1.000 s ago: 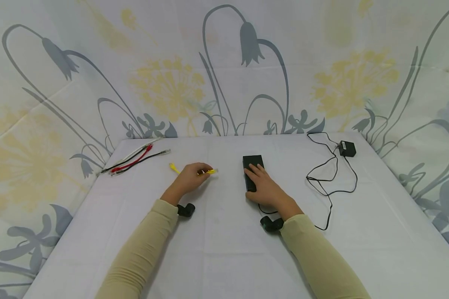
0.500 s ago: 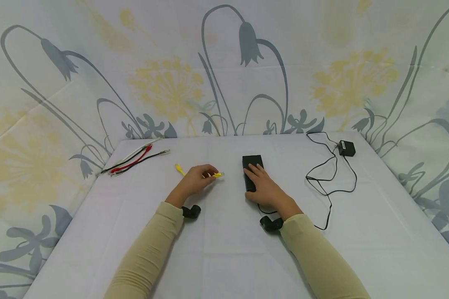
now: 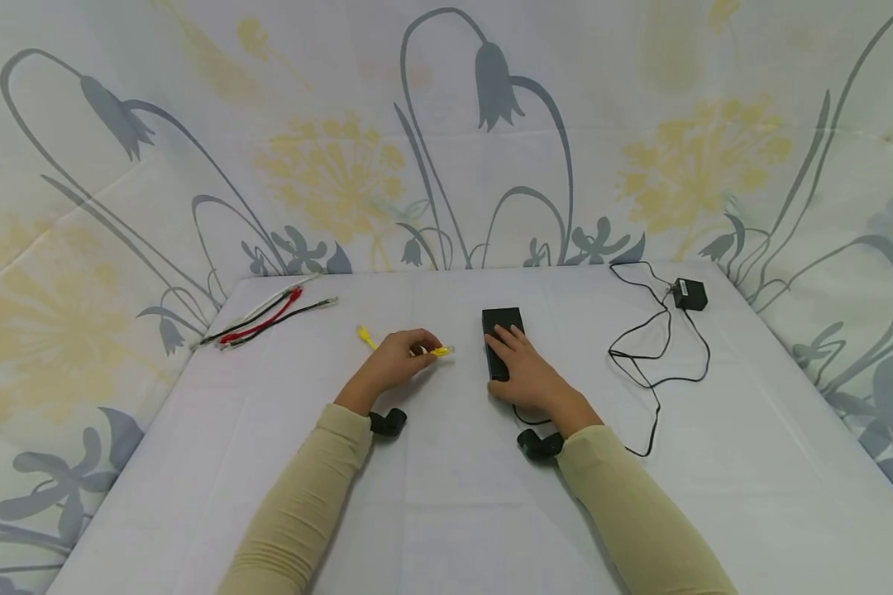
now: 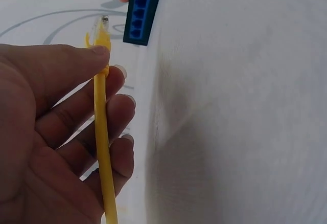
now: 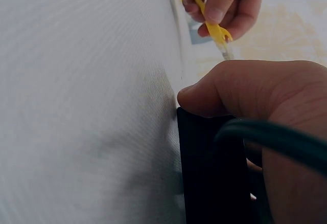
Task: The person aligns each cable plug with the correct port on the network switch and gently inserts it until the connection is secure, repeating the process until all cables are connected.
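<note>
In the head view, my left hand [image 3: 398, 359] holds a short yellow Ethernet cable [image 4: 102, 132] between thumb and fingers. Its clear plug [image 4: 105, 23] sticks out past the thumb, and the cable's other end trails behind the hand. A little to the right lies a black network switch [image 3: 502, 318], gripped by my right hand [image 3: 530, 376] with fingers over its top and thumb at its near edge. Blue ports [image 4: 139, 14] line the side facing the left hand. The plug is apart from the switch. My right palm hides part of the box.
Several black, red and white patch cables [image 3: 260, 321] lie at the back left of the white table [image 3: 446, 529]. On the right, a black power adapter [image 3: 690, 295] sits with its thin looped cord [image 3: 658, 382] running toward the switch. A floral cloth [image 3: 446, 165] hangs behind.
My left hand has moved right and slightly toward me with the yellow Ethernet cable, bringing the plug closer to the switch. My right hand and the switch have stayed in place.
</note>
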Demonstrator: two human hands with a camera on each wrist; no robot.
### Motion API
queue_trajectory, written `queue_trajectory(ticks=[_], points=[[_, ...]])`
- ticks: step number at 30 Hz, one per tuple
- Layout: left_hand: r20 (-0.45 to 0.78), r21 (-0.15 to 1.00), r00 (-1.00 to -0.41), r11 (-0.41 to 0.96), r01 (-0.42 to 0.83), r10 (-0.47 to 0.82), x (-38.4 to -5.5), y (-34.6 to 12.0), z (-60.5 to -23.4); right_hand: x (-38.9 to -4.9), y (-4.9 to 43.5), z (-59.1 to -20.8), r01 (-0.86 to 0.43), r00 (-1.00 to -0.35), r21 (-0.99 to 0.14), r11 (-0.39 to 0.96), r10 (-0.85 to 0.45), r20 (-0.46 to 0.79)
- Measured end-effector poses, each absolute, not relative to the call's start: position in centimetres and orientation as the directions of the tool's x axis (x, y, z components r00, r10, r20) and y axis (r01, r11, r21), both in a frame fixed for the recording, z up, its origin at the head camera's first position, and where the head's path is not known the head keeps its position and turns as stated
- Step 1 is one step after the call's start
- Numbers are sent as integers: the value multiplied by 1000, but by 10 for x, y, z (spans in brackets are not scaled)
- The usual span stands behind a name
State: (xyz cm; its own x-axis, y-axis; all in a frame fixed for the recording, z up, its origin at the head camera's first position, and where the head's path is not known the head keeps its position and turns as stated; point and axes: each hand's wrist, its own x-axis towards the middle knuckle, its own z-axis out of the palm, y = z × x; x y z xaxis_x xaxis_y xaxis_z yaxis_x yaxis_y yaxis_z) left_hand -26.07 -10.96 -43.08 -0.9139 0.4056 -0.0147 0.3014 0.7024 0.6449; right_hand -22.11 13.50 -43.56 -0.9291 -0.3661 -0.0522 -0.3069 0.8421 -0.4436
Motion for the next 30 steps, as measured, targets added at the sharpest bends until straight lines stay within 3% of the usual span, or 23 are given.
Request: queue_trajectory(ticks=[19,30], points=[[-65,597,-905,743,303,421,-251,-96,-429,-221,136,-435,-315,-924,-430,846,-376,-63],[-52,574,-871,728,374,489,-248,-89,-428,-222,136,-434,-314,-924,-432,845,-377,-65]])
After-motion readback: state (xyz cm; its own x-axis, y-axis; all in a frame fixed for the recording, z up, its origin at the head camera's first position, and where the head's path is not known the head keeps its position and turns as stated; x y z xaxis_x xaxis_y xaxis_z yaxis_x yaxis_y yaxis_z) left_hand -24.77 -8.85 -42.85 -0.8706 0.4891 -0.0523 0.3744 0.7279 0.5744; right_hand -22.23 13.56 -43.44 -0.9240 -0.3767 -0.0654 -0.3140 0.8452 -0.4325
